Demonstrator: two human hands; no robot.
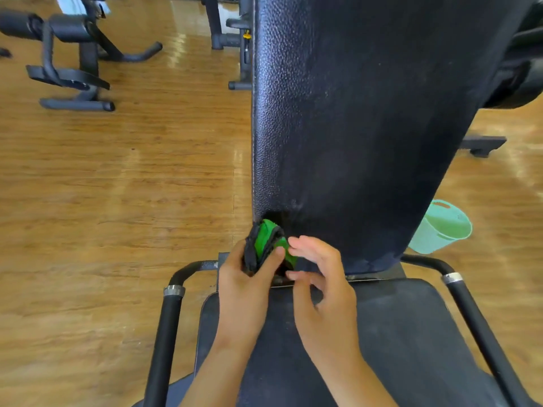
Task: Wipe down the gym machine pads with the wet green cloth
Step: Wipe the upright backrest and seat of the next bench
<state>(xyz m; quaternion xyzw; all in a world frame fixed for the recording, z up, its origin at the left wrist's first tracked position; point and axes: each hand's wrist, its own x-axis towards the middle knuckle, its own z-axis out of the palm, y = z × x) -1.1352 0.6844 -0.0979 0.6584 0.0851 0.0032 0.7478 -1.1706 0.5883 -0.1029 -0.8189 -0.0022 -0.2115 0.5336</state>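
Head view: both hands meet at the lower left corner of the back pad (pixel 352 127).

The left hand (pixel 244 277) grips the bunched green cloth (pixel 266 240), fingers curled tight round it, and the cloth is pressed to the pad's bottom corner just above these fingers. The right hand (pixel 320 289) is beside it, fingers apart and loosely bent, their tips right at the cloth; they hold nothing that I can see. The seat pad (pixel 396 333) lies under both wrists. A pale green bucket (pixel 443 227) stands on the wooden floor (pixel 117 186), well to the right of the right fingers.

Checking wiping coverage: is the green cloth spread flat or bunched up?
Bunched: the green cloth sits folded in the left hand, layered edges showing.
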